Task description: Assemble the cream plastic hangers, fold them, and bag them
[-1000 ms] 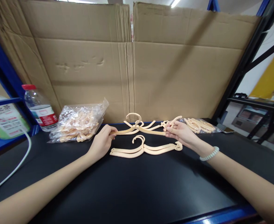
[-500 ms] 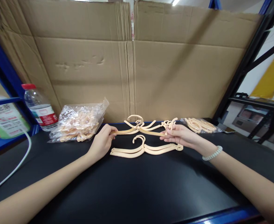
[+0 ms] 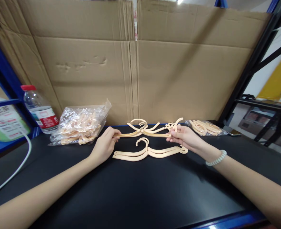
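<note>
At the far left, a printed package [image 3: 4, 122] sits behind a blue frame [image 3: 9, 76], and a white cable [image 3: 23, 163] curves along the left edge of the black table [image 3: 145, 194]. A clear bottle [image 3: 41, 109] with a red cap stands at the rear left corner; just beside it, a crumpled bag of beige parts [image 3: 79, 124] lies near the rear edge. My left hand [image 3: 104, 143] is clamped, thumb against fingers, on the left end of the held hanger [image 3: 141, 130], above the middle of the table toward the rear edge. Its long axis runs left to right, nearly parallel to the rear edge; the hook rises at mid-length, its tip to the left. Other beige pieces [image 3: 154, 127] lie close behind it, before the cardboard wall [image 3: 190, 73]. Between it and the front edge lies a front pair of hangers [image 3: 131, 156], also lengthwise left to right, hooks toward the rear edge. My right hand [image 3: 188, 139], wearing a beaded bracelet [image 3: 216, 159], pinches a curved piece [image 3: 178, 122] at the hanger's right end. Beyond it, a flat bag of curved parts [image 3: 205, 128] lies toward the rear right corner, near a black rack [image 3: 252, 68].
</note>
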`<move>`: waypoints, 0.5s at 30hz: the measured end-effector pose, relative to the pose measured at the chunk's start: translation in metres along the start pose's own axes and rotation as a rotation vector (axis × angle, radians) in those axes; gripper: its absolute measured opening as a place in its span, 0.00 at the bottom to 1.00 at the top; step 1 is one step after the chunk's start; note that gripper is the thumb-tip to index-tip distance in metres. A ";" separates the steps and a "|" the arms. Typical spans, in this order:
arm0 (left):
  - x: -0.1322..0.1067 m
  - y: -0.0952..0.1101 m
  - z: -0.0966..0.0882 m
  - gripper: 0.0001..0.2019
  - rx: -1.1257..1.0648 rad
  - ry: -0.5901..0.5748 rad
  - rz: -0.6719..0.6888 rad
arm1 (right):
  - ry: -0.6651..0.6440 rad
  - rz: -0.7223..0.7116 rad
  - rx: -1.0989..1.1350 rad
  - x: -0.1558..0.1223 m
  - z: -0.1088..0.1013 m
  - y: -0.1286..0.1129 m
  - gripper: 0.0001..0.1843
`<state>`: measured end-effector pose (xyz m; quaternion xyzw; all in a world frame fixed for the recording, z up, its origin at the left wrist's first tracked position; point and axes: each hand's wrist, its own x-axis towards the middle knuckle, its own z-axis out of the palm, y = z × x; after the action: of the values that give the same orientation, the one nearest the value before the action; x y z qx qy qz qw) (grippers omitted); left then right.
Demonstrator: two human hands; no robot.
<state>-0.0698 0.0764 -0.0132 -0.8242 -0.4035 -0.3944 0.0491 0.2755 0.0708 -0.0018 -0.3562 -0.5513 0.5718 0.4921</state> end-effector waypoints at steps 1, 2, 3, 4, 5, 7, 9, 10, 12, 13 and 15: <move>0.000 0.000 0.000 0.07 -0.002 -0.002 -0.001 | 0.016 -0.025 -0.010 0.000 0.002 0.001 0.22; 0.000 0.000 0.000 0.07 -0.004 -0.002 0.000 | 0.029 -0.049 -0.025 0.001 0.003 0.001 0.23; 0.000 0.000 0.000 0.07 -0.005 -0.002 0.002 | 0.043 -0.073 -0.044 0.001 0.004 0.002 0.23; 0.000 0.000 0.000 0.07 -0.007 -0.002 0.006 | 0.059 -0.102 -0.069 0.002 0.006 0.002 0.23; 0.000 0.000 0.000 0.07 -0.008 -0.005 0.010 | 0.079 -0.133 -0.098 0.003 0.007 0.002 0.23; 0.000 0.001 0.000 0.07 -0.006 -0.017 0.016 | 0.122 -0.200 -0.156 0.004 0.008 0.002 0.23; 0.000 0.003 -0.001 0.06 0.006 -0.025 0.022 | 0.153 -0.248 -0.190 0.004 0.009 0.001 0.23; 0.000 0.003 -0.001 0.06 0.015 -0.026 0.027 | 0.164 -0.258 -0.192 0.004 0.009 0.001 0.23; 0.000 0.005 -0.001 0.06 0.037 -0.030 0.047 | 0.180 -0.248 -0.176 0.003 0.010 -0.001 0.23; -0.001 0.006 -0.001 0.06 0.050 -0.033 0.062 | 0.186 -0.237 -0.166 0.003 0.010 -0.001 0.24; -0.001 0.008 -0.001 0.07 0.086 -0.029 0.103 | 0.200 -0.224 -0.155 0.002 0.010 -0.002 0.24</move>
<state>-0.0656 0.0700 -0.0116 -0.8465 -0.3780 -0.3617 0.0988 0.2658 0.0695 0.0015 -0.3845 -0.5783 0.4309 0.5762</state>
